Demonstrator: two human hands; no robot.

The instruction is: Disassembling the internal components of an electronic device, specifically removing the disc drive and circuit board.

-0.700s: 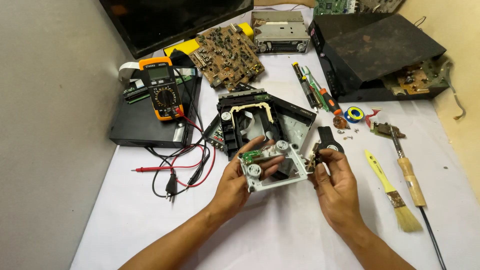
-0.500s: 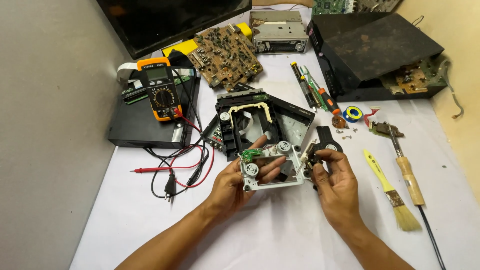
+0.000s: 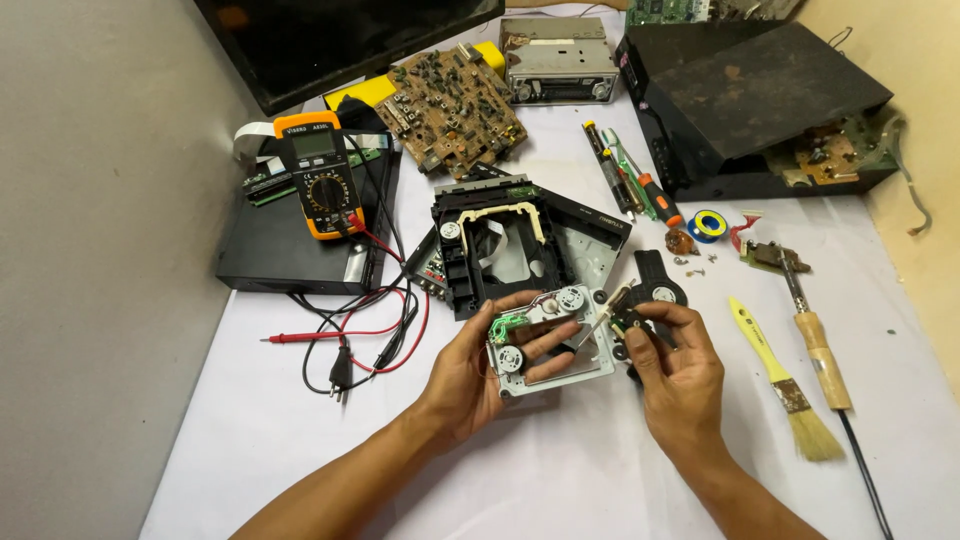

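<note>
Holding a small metal disc-drive mechanism (image 3: 553, 340) above the white table (image 3: 300, 440), the left hand (image 3: 480, 375) grips it from below and from the left edge, fingers curled over its face between the two round motors. The right hand (image 3: 680, 370) is partly closed on a small black part (image 3: 630, 322) at the mechanism's right edge, thumb and fingertips pinching it; whether that part is attached to the frame I cannot tell.

The likeliest trouble, as I judge it, is strain on the thin green flex strip at the mechanism's upper left: twisting the frame while pulling on the black part could tear it. A finger pressing on the exposed middle could smudge or knock delicate parts there. The tiny screws (image 3: 695, 262) lying loose near the roll of blue tape (image 3: 711, 225) could scatter if a wrist sweeps them. Just behind the hands sits the black drive tray (image 3: 500, 240), close enough to be bumped.
</note>
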